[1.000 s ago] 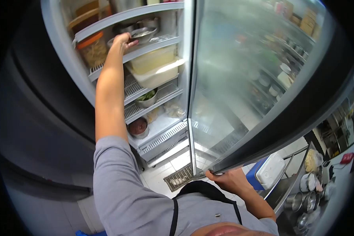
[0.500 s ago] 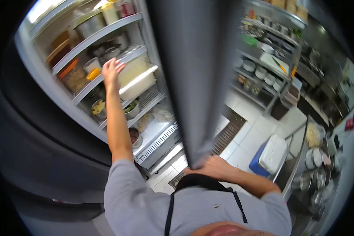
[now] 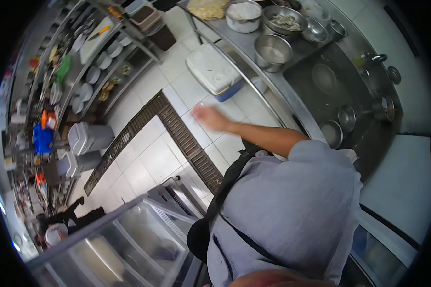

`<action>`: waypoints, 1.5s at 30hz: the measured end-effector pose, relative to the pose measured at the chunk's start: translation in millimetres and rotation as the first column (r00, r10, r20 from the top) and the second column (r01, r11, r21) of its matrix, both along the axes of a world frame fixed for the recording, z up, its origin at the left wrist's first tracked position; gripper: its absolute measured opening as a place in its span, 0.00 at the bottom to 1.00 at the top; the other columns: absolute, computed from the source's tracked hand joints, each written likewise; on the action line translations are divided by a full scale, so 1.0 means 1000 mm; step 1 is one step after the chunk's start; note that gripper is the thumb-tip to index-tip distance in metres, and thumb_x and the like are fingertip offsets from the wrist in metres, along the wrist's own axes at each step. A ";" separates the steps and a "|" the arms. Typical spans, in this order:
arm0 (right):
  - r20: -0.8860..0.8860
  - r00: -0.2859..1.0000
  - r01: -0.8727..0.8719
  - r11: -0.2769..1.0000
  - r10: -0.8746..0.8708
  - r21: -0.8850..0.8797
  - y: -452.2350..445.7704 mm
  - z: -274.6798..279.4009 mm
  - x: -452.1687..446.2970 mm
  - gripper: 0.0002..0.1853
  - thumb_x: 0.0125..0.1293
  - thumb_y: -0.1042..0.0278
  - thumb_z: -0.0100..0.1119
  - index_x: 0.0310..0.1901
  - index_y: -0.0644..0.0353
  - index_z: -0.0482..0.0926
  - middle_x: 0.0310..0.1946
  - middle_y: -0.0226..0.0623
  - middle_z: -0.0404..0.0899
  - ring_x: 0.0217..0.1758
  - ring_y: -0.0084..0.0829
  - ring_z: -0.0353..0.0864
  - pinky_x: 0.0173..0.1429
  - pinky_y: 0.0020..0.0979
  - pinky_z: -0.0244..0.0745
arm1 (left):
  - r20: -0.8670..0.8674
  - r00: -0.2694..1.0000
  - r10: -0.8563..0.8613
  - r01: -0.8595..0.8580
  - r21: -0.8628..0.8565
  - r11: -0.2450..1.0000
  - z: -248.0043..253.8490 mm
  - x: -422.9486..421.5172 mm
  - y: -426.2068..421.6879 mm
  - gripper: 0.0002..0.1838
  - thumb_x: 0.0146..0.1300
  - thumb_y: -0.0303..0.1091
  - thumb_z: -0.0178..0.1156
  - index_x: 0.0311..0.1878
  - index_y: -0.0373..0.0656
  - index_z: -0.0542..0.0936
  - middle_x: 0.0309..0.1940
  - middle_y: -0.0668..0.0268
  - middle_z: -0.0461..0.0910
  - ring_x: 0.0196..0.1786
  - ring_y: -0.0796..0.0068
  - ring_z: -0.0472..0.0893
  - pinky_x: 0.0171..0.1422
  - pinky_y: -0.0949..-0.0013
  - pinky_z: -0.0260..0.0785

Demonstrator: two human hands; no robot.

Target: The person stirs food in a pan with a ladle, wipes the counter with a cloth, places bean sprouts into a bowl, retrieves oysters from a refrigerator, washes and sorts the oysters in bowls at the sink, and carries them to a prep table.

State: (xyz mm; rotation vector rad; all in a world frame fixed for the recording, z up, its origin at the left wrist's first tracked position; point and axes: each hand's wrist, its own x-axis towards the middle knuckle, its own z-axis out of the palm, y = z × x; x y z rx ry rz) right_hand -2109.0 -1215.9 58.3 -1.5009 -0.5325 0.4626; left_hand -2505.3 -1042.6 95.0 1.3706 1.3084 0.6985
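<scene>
My right hand (image 3: 209,118) is stretched out in front of my body, above the white tiled floor (image 3: 143,158). Motion smears its fingers, so I cannot make out their pose or anything in them. It appears to touch nothing. My left hand is out of view. At the lower left stands a fridge with a see-through front (image 3: 124,248), with shelves and pale containers behind it. A white-lidded blue cooler box (image 3: 214,69) sits on the floor beyond my right hand.
A steel sink (image 3: 316,100) lies to the right, with bowls in it. Metal pots (image 3: 273,51) and bowls stand on the counter beside it. A drain grate (image 3: 187,143) crosses the floor. Shelving (image 3: 76,71), grey bins (image 3: 88,136) and another person (image 3: 57,234) are at the left.
My view has swung from the open fridge to the floor and sink. My left hand, reaching toward the fridge shelves before, has left view. My right hand is away from the dark door edge.
</scene>
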 end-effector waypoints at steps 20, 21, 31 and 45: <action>-0.041 0.250 0.955 0.253 -0.967 -0.154 -0.237 0.107 0.266 0.22 0.65 0.77 0.45 0.61 0.63 0.62 0.51 0.47 0.74 0.41 0.44 0.83 0.27 0.38 0.86 | -0.346 0.937 0.053 -0.097 -0.113 0.989 -0.127 0.133 0.247 0.22 0.67 0.35 0.52 0.63 0.37 0.67 0.56 0.53 0.74 0.49 0.61 0.80 0.49 0.64 0.77; -0.033 0.296 0.949 0.298 -0.955 -0.100 -0.213 0.123 0.269 0.22 0.65 0.76 0.47 0.61 0.62 0.63 0.47 0.45 0.75 0.38 0.40 0.83 0.25 0.36 0.85 | -0.315 0.948 0.046 -0.079 -0.092 0.993 -0.131 0.148 0.271 0.23 0.67 0.35 0.52 0.63 0.37 0.67 0.56 0.53 0.74 0.49 0.61 0.80 0.49 0.64 0.77; -0.177 0.763 0.542 0.765 -0.621 -0.349 0.094 0.126 0.374 0.27 0.53 0.81 0.48 0.59 0.62 0.71 0.43 0.33 0.79 0.38 0.24 0.80 0.39 0.23 0.76 | 0.356 0.450 -0.819 0.884 -0.050 0.464 0.020 0.657 0.273 0.18 0.70 0.34 0.53 0.58 0.35 0.73 0.49 0.57 0.78 0.43 0.69 0.82 0.42 0.69 0.78; 0.564 0.580 -0.371 0.807 0.588 -0.460 0.608 0.207 0.661 0.18 0.64 0.62 0.59 0.53 0.61 0.78 0.35 0.47 0.83 0.35 0.41 0.83 0.42 0.36 0.76 | 0.362 0.918 -0.161 0.188 -0.041 0.981 0.050 0.734 0.581 0.11 0.53 0.18 0.50 0.41 0.36 0.74 0.31 0.69 0.74 0.32 0.83 0.71 0.36 0.78 0.65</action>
